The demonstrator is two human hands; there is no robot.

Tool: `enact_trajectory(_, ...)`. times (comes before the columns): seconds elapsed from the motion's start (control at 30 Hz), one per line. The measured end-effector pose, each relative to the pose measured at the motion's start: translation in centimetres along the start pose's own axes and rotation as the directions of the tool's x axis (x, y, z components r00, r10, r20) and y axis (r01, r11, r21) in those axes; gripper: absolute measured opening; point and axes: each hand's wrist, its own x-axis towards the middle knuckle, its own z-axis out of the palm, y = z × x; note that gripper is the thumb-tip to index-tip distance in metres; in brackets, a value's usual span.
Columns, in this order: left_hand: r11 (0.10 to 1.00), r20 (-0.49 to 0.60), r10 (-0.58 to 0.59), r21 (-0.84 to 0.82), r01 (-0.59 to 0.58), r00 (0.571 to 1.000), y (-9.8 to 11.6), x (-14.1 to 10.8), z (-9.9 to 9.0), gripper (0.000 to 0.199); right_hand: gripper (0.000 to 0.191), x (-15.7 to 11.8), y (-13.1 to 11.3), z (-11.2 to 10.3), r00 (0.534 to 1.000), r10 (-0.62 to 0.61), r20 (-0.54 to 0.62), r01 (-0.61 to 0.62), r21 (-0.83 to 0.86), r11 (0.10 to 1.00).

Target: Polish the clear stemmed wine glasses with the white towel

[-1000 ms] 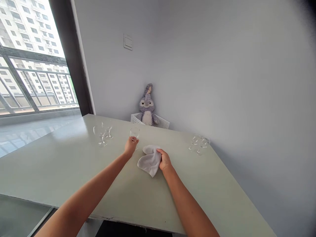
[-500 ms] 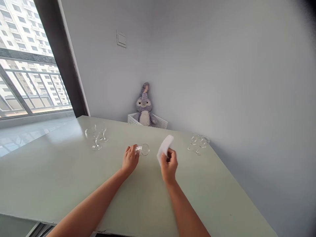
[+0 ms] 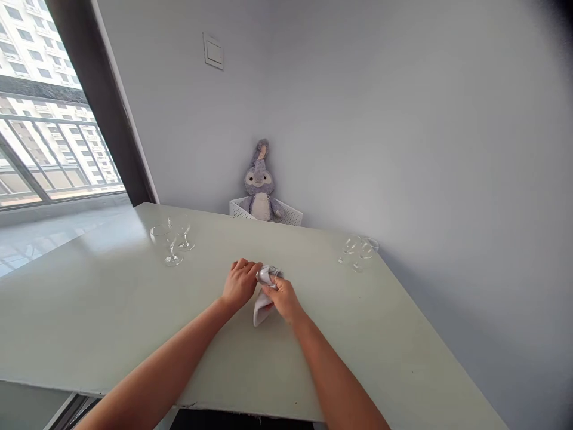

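Observation:
Near the middle of the pale table [image 3: 201,340], my left hand [image 3: 240,282] is closed on a clear stemmed glass [image 3: 265,275], mostly hidden by fingers and cloth. My right hand [image 3: 282,297] grips a white cloth [image 3: 262,310] and presses it against the bowl of that glass. Part of the cloth hangs below my right fingers, with a small reddish mark on it. The two hands are close together, the glass between them.
Two stemmed glasses [image 3: 172,257] stand at the left of the table, two more [image 3: 357,263] at the right. Behind the far edge, a plush toy [image 3: 260,204] sits in a white perforated basket [image 3: 293,217]. Walls rise behind; a window is at far left.
My right hand has moved left and brought the cloth onto the glass, which was bare before. My left hand still holds the glass. The view has shifted slightly.

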Motion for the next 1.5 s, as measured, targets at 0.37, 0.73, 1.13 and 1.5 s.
enact_trajectory(0.37,0.901,0.439,-0.035,-0.374,0.218,0.898,-0.5,0.5,-2.0,0.026,0.038,-1.0,-3.0,-3.9,0.965,0.059,0.257,-0.029,-0.119,0.992)
enact_trajectory(0.73,0.993,0.187,0.057,-0.114,-0.036,0.981,1.1,0.4,-2.1,0.030,0.034,0.2,-1.7,-4.7,0.993,0.051,0.106,-0.061,0.099,0.993)
enact_trajectory(1.13,0.462,0.703,0.316,-0.700,0.544,0.637,-0.3,0.4,-2.5,0.042,0.027,-1.4,-4.1,-6.1,0.868,0.003,0.497,0.110,-0.199,0.974)
enact_trajectory(1.5,0.388,0.727,0.217,-0.677,0.626,0.651,-0.3,0.6,-2.5,0.042,0.012,-0.3,-3.1,-9.0,0.979,-0.198,0.057,0.206,-0.316,0.926)
